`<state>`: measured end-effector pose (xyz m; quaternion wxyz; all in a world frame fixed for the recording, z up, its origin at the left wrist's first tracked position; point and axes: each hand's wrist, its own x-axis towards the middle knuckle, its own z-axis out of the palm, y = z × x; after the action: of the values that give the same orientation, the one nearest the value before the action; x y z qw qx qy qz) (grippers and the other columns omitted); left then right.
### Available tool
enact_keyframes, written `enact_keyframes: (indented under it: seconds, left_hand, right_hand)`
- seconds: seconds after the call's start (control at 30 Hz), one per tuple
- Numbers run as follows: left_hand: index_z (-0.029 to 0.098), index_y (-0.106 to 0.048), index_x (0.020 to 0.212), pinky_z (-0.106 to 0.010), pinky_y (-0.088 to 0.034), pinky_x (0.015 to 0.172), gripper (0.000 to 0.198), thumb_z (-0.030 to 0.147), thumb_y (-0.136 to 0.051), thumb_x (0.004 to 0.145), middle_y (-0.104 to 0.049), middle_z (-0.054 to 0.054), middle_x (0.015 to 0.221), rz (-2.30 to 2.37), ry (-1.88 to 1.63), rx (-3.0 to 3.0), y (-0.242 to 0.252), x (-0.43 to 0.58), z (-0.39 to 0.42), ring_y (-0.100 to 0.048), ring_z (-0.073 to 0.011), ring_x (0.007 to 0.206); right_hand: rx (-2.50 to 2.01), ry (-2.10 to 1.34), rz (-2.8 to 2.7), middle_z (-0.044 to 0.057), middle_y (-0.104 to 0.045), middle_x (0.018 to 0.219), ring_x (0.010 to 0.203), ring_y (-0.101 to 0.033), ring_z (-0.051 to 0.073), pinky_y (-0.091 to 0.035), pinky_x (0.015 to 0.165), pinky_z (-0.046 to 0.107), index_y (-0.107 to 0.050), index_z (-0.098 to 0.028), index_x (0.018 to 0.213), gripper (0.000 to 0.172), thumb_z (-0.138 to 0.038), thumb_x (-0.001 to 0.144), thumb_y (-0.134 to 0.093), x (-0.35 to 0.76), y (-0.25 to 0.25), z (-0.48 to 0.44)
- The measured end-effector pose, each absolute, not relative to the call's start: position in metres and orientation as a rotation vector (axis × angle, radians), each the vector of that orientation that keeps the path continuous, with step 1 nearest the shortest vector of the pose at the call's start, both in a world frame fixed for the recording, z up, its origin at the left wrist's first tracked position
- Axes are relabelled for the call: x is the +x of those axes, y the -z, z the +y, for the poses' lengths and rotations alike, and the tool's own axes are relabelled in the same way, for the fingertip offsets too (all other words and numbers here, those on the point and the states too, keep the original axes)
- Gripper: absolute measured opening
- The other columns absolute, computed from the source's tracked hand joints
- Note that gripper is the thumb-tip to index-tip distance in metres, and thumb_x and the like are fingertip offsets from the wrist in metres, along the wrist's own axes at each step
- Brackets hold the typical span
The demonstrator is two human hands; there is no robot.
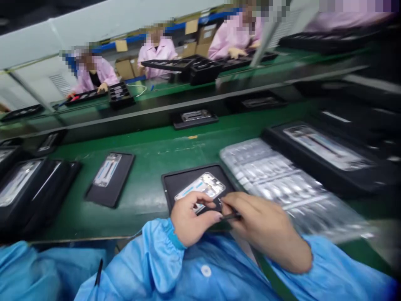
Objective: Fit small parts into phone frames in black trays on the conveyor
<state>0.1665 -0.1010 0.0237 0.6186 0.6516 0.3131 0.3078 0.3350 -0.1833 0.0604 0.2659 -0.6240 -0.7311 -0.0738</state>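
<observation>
A phone frame (202, 187) lies in a black tray (175, 184) on the green bench right in front of me. My left hand (189, 219) rests on the near end of the phone frame, fingers curled and pressed on it. My right hand (266, 230) is closed in a pinch on thin black tweezers (230, 216), whose tip points at the phone frame's near edge. Both arms wear light blue sleeves.
A clear plastic blister tray (282, 184) of small parts lies to the right. More black trays with phone frames sit at left (109, 177), far left (28, 188) and right (326, 150). A conveyor belt (194, 117) carries trays. Across it, three people in pink coats work.
</observation>
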Motion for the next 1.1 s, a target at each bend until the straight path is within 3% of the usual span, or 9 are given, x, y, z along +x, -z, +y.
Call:
enact_keyframes:
  seconds: [0.13,0.3,0.4,0.5,0.63,0.7,0.83,0.97,1.1]
  left_hand:
    - [0.017,-0.068,0.093,-0.026,-0.051,0.073,0.032,0.037,-0.081,0.072,-0.069,-0.002,0.084,0.795,-0.712,1.298,-0.008,0.151,-0.096,-0.06,-0.0117,0.071]
    - [0.017,-0.07,0.087,-0.025,-0.05,0.07,0.025,0.039,-0.076,0.078,-0.066,0.0,0.074,0.901,-0.723,1.356,-0.002,0.138,-0.095,-0.057,-0.0114,0.067]
    - [0.018,-0.071,0.086,-0.025,-0.05,0.069,0.021,0.037,-0.074,0.08,-0.066,0.0,0.071,0.887,-0.708,1.404,0.0,0.137,-0.094,-0.058,-0.0118,0.066]
    - [0.018,-0.072,0.086,-0.025,-0.049,0.068,0.018,0.035,-0.074,0.08,-0.067,0.0,0.07,0.872,-0.695,1.444,0.003,0.138,-0.092,-0.058,-0.0121,0.064]
    - [0.018,-0.072,0.088,-0.025,-0.049,0.067,0.015,0.032,-0.071,0.082,-0.068,0.0,0.071,0.863,-0.682,1.509,0.005,0.142,-0.09,-0.06,-0.0124,0.063]
    - [0.019,-0.072,0.09,-0.025,-0.049,0.066,0.013,0.031,-0.068,0.085,-0.069,0.0,0.072,0.864,-0.663,1.562,0.003,0.144,-0.087,-0.061,-0.0126,0.064]
    - [0.022,-0.067,0.102,-0.033,-0.052,0.083,0.018,0.031,-0.065,0.087,-0.071,-0.004,0.097,0.886,-0.695,1.839,0.0,0.147,-0.08,-0.065,-0.0184,0.088]
    - [0.019,-0.057,0.123,-0.056,-0.037,0.109,0.063,0.044,-0.081,0.07,-0.061,-0.014,0.129,0.928,-0.604,2.262,0.009,0.144,-0.071,-0.046,-0.0361,0.13]
    - [0.024,-0.056,0.123,-0.057,-0.032,0.109,0.063,0.036,-0.081,0.067,-0.057,-0.011,0.139,0.769,-0.34,2.424,0.014,0.126,-0.06,-0.043,-0.0357,0.134]
  right_hand:
    - [-1.489,0.43,-2.23,0.008,-0.067,0.081,0.07,-0.059,0.021,-0.045,0.067,0.036,-0.065,-0.019,0.085,0.018,-0.019,0.092,-0.048,0.313,-0.051,-0.165]
    - [-1.434,0.364,-2.349,0.007,-0.061,0.071,0.061,-0.054,0.019,-0.045,0.057,0.036,-0.067,-0.019,0.085,0.021,-0.017,0.091,-0.047,0.308,-0.053,-0.156]
    - [-1.505,0.12,-2.134,0.009,-0.069,0.091,0.08,-0.065,0.021,-0.053,0.07,0.035,-0.068,-0.021,0.097,0.018,-0.02,0.088,-0.052,0.312,-0.054,-0.157]
    - [-1.586,-0.291,-1.856,0.009,-0.07,0.114,0.099,-0.068,0.024,-0.058,0.081,0.035,-0.064,-0.025,0.118,0.033,-0.029,0.086,-0.062,0.318,-0.053,-0.157]
    - [-1.555,-0.704,-1.737,0.003,-0.075,0.096,0.086,-0.071,0.018,-0.058,0.077,0.027,-0.072,-0.026,0.098,0.015,-0.033,0.09,-0.061,0.321,-0.048,-0.153]
    - [-1.511,-0.743,-1.691,0.002,-0.074,0.09,0.081,-0.071,0.016,-0.058,0.075,0.025,-0.072,-0.024,0.089,0.016,-0.03,0.094,-0.058,0.321,-0.043,-0.152]
    - [-1.476,-0.574,-1.688,0.003,-0.074,0.092,0.083,-0.07,0.017,-0.058,0.077,0.028,-0.071,-0.025,0.091,0.015,-0.022,0.093,-0.055,0.327,-0.032,-0.151]
    - [-1.499,-0.331,-1.83,0.005,-0.072,0.1,0.092,-0.069,0.018,-0.057,0.084,0.031,-0.069,-0.024,0.098,0.019,-0.017,0.092,-0.053,0.343,-0.024,-0.147]
    - [-1.582,-0.175,-2.092,0.005,-0.07,0.107,0.093,-0.068,0.018,-0.057,0.078,0.029,-0.069,-0.023,0.099,0.022,-0.015,0.088,-0.051,0.353,-0.023,-0.141]
